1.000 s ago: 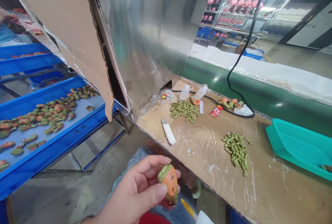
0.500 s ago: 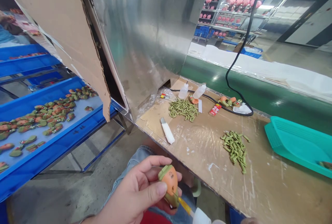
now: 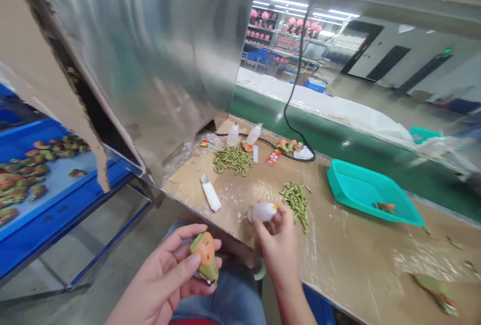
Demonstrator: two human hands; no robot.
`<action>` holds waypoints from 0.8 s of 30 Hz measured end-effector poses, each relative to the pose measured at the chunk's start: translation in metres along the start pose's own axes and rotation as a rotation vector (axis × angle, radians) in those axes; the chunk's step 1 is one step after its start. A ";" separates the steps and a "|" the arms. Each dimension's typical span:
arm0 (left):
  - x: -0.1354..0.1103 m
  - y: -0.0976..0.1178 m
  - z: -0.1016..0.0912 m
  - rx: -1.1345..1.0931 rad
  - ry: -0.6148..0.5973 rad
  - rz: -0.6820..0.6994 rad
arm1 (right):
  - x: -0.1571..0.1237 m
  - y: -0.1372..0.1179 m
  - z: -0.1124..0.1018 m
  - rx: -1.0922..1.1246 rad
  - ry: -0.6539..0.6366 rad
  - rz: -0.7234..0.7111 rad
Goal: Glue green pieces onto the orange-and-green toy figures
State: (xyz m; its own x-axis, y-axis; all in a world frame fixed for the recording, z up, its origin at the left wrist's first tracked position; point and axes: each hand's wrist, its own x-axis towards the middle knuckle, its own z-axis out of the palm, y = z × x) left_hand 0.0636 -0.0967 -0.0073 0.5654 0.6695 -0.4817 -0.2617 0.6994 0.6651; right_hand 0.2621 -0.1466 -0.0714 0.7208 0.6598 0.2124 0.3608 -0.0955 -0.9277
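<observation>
My left hand (image 3: 161,280) is closed around a small orange and green figurine part (image 3: 206,255), held over my lap in front of the bench. To its right, my right hand (image 3: 280,239) grips a small whitish squeeze bottle (image 3: 262,211) by its yellow-tipped end, above the bench top. The bottle is blurred and tilted on its side. Just beyond that hand is a loose pile of short green curved pieces (image 3: 296,202). A larger pile of green pieces (image 3: 233,160) lies farther back. A white-wrapped blade (image 3: 211,194) rests near the bench's front edge.
Two translucent bottles (image 3: 233,135) stand at the back near a black cable (image 3: 287,114) and a red packet (image 3: 273,157). A teal basket (image 3: 343,195) with one figurine part stands right. Blue trays (image 3: 63,227) of figurine parts are left, past a metal panel (image 3: 169,49).
The yellow-tipped bottle has left the figurine part and moved up and right over the bench with my right hand. The view has turned to the right.
</observation>
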 end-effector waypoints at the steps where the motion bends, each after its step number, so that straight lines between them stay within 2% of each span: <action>1: 0.001 0.000 -0.001 0.004 0.000 -0.012 | 0.006 0.007 0.002 -0.014 -0.006 0.002; 4: 0.004 0.000 -0.006 0.012 0.027 -0.031 | 0.011 0.019 -0.012 -0.090 0.006 0.015; 8: 0.003 0.001 -0.005 0.025 0.052 -0.012 | 0.016 0.026 -0.062 -0.395 0.181 0.100; 11: 0.002 0.001 0.004 0.039 0.042 -0.009 | 0.031 0.029 -0.088 -0.600 0.154 0.171; 14: 0.001 -0.002 0.011 0.036 0.020 -0.017 | 0.037 0.025 -0.091 -0.681 0.080 0.173; 19: 0.001 -0.005 0.010 0.001 -0.084 -0.011 | 0.013 0.008 -0.081 -0.527 -0.090 0.111; 24: -0.002 -0.004 0.008 -0.008 -0.183 -0.019 | -0.012 -0.022 -0.072 -0.042 -0.325 -0.034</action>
State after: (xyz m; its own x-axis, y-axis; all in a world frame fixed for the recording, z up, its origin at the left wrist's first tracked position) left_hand 0.0699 -0.1032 -0.0043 0.7030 0.6002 -0.3815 -0.2554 0.7137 0.6522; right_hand 0.2879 -0.2064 -0.0316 0.4836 0.8659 0.1281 0.4106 -0.0952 -0.9068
